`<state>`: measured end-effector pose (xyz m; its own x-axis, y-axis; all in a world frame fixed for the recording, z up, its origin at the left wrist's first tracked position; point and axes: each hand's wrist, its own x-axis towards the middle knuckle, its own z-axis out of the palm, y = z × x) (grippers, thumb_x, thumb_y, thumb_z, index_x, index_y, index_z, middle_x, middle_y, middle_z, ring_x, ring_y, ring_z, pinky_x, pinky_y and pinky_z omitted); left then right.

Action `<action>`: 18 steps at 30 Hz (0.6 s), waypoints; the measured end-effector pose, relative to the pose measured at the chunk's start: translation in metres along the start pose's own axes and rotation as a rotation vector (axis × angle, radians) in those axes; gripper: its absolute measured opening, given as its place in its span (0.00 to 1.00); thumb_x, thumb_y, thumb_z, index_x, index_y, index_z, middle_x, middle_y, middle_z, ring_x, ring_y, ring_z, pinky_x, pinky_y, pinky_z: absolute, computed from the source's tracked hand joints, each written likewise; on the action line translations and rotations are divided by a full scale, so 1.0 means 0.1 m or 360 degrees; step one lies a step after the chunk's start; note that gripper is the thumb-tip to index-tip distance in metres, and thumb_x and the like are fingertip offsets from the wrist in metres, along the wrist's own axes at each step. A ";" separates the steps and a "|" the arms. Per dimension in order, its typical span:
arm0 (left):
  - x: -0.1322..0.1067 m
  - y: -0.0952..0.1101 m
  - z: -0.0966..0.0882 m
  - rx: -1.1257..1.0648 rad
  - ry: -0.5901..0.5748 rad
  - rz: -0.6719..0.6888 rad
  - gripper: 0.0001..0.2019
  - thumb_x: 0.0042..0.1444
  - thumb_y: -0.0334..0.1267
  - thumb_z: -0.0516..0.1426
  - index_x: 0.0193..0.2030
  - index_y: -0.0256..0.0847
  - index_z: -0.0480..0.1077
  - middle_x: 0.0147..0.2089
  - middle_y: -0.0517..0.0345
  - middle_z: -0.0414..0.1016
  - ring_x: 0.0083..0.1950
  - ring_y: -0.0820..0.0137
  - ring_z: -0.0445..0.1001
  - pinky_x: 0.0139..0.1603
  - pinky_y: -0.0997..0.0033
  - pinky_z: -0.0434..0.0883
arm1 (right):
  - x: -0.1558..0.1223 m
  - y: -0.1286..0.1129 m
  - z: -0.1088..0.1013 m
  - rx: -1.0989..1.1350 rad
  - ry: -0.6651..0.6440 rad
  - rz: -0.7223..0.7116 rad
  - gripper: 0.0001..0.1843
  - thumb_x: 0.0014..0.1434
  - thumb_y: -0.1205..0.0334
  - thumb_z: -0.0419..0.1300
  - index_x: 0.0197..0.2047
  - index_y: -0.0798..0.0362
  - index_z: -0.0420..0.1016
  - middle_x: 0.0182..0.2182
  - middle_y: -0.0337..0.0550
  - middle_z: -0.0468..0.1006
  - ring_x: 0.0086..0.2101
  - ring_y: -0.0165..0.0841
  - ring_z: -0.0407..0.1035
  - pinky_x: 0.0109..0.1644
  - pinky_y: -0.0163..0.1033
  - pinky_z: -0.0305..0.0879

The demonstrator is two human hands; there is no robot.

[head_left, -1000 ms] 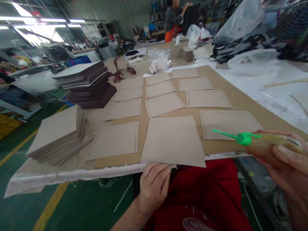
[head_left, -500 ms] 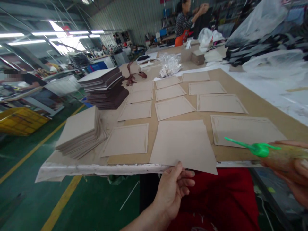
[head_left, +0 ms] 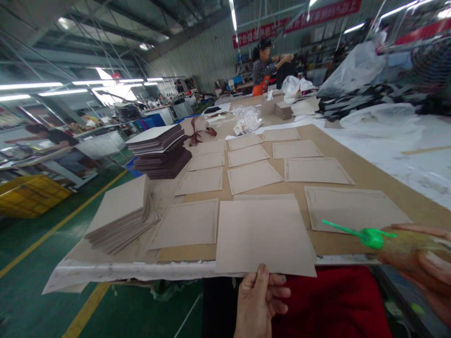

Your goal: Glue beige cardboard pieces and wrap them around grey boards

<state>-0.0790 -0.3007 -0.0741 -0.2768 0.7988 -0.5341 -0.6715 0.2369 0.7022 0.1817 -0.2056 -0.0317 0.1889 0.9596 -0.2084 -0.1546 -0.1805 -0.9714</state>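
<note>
At bottom centre, the left hand (head_left: 259, 303) pinches the near edge of a cardboard sheet (head_left: 262, 234) between thumb and curled fingers. The sheet is plain grey-brown, flat and square-cut, and it overhangs the table's (head_left: 141, 270) front edge at lower centre. At lower right, the right hand (head_left: 423, 267) is wrapped around a glue bottle (head_left: 401, 241). Its green nozzle (head_left: 352, 231) points left above a second sheet (head_left: 352, 206).

bright ceiling tubes | left-side glare | edges stretched, perhaps slightly blurred
</note>
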 end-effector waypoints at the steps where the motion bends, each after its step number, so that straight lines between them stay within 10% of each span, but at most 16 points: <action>1: 0.01 0.00 0.01 0.0001 0.0000 -0.0009 0.28 0.39 0.57 0.71 0.33 0.34 0.69 0.31 0.52 0.79 0.27 0.69 0.77 0.19 0.78 0.70 | -0.01 -0.01 0.01 0.0032 0.0020 0.0027 0.19 0.47 0.50 0.67 0.44 0.39 0.77 0.43 0.50 0.77 0.38 0.42 0.75 0.36 0.37 0.73; 12: 0.05 0.05 0.10 0.0253 -0.0017 -0.0292 0.39 0.39 0.74 0.60 0.36 0.34 0.69 0.28 0.48 0.78 0.22 0.71 0.74 0.16 0.79 0.65 | 0.04 -0.13 0.21 0.0161 0.0005 -0.0019 0.37 0.27 0.52 0.76 0.45 0.47 0.77 0.37 0.50 0.80 0.30 0.44 0.76 0.30 0.36 0.76; 16: 0.01 0.02 -0.05 0.0721 -0.0460 -0.0429 0.37 0.44 0.75 0.55 0.27 0.34 0.69 0.23 0.48 0.75 0.18 0.73 0.69 0.14 0.79 0.58 | 0.09 -0.25 0.39 0.0036 -0.0118 -0.0155 0.36 0.27 0.49 0.77 0.43 0.48 0.76 0.38 0.50 0.80 0.32 0.44 0.76 0.33 0.36 0.76; 18: -0.04 0.08 -0.13 0.1087 -0.0641 -0.0072 0.28 0.53 0.65 0.57 0.26 0.36 0.71 0.24 0.48 0.76 0.20 0.73 0.70 0.17 0.78 0.60 | 0.11 -0.30 0.48 -0.0268 -0.0193 -0.0351 0.33 0.35 0.43 0.74 0.44 0.48 0.75 0.38 0.50 0.80 0.33 0.45 0.76 0.33 0.38 0.76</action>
<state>-0.0921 -0.3093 -0.0720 0.0982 0.8879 -0.4494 -0.0697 0.4566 0.8869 0.1423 -0.1790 0.0002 0.0814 0.9966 0.0153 0.0424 0.0119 -0.9990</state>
